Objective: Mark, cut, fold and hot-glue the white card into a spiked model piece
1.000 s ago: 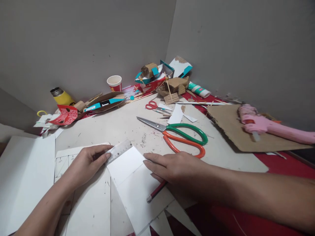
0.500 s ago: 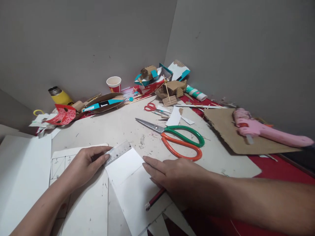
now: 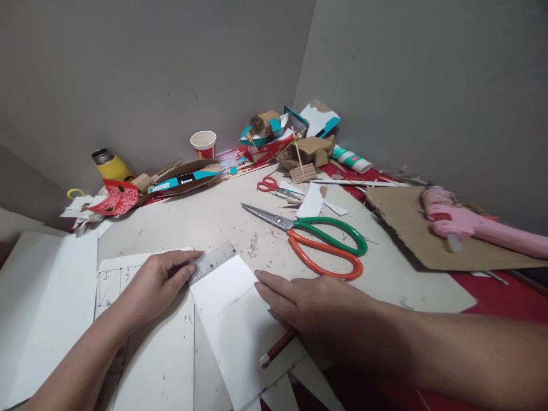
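My left hand [image 3: 156,282] pinches the near end of a small metal ruler [image 3: 214,261] that lies along the top edge of a white card sheet [image 3: 233,319]. My right hand [image 3: 319,305] lies flat on the right side of that sheet, fingers pointing left. A red pencil [image 3: 278,348] sticks out from under my right palm, and I cannot tell whether the hand grips it. Big scissors with one green and one orange handle [image 3: 323,245] lie just beyond my right hand.
A pink glue gun [image 3: 466,222] rests on brown cardboard [image 3: 415,234] at right. Small red scissors [image 3: 274,186], a paper cup [image 3: 204,144], a yellow flask [image 3: 109,165], a glue tube [image 3: 351,160] and cardboard scraps crowd the back corner. White sheets [image 3: 47,302] lie at left.
Both hands keep their places on the ruler and the sheet. Only the view has shifted slightly.
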Demonstrator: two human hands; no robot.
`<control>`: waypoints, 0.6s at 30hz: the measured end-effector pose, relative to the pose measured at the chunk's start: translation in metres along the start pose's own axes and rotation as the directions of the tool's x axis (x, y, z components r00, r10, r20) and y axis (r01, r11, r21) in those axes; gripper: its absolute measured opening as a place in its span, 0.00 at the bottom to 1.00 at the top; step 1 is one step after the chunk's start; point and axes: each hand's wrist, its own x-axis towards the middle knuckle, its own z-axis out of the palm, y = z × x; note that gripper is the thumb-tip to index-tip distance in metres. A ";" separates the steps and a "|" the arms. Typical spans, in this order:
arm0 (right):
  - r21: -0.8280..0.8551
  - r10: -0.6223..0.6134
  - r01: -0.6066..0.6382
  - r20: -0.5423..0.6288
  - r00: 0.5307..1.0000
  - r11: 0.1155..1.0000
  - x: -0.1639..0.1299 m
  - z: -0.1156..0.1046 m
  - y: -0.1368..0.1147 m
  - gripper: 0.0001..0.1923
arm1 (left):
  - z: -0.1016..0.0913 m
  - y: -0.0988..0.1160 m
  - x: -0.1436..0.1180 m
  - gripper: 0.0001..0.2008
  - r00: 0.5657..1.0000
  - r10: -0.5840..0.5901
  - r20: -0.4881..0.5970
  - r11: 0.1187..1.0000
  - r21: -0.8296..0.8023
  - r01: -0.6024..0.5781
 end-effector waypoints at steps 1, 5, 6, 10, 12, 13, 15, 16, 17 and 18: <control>-0.007 0.006 -0.006 -0.001 1.000 1.000 0.000 0.001 0.000 0.34 | -0.001 0.000 0.000 0.16 1.000 0.011 0.011 1.000 0.010 -0.011; -0.015 0.016 -0.016 -0.018 1.000 1.000 -0.001 0.006 0.000 0.35 | -0.005 0.002 -0.002 0.18 0.997 0.040 0.063 0.998 0.046 -0.043; -0.009 0.017 -0.018 -0.034 0.999 1.000 -0.002 0.008 0.001 0.35 | -0.006 0.003 -0.003 0.19 0.996 0.045 0.073 0.998 0.051 -0.048; -0.015 -0.082 0.081 -0.094 0.992 0.997 -0.002 0.016 0.002 0.34 | -0.007 0.005 -0.005 0.19 0.993 0.067 0.101 0.994 0.074 -0.075; -0.032 -0.109 0.106 -0.105 0.989 0.994 -0.003 0.018 0.002 0.35 | -0.007 0.005 -0.006 0.19 0.991 0.074 0.111 0.992 0.089 -0.085; -0.042 -0.102 0.098 -0.107 0.989 0.994 -0.003 0.019 0.002 0.35 | -0.007 0.006 -0.006 0.19 0.991 0.077 0.113 0.992 0.094 -0.088; -0.053 -0.085 0.079 -0.112 0.990 0.995 -0.004 0.020 0.002 0.36 | -0.007 0.006 -0.006 0.19 0.991 0.074 0.114 0.992 0.096 -0.085; -0.056 -0.090 0.084 -0.107 0.990 0.995 -0.004 0.021 0.002 0.37 | -0.007 0.006 -0.006 0.19 0.991 0.071 0.113 0.992 0.095 -0.081; -0.059 -0.091 0.085 -0.098 0.991 0.995 -0.004 0.021 0.002 0.38 | -0.007 0.006 -0.006 0.19 0.991 0.068 0.113 0.993 0.090 -0.078; -0.059 -0.083 0.077 -0.090 0.993 0.995 -0.005 0.021 0.002 0.39 | -0.007 0.006 -0.006 0.19 0.991 0.066 0.113 0.993 0.085 -0.076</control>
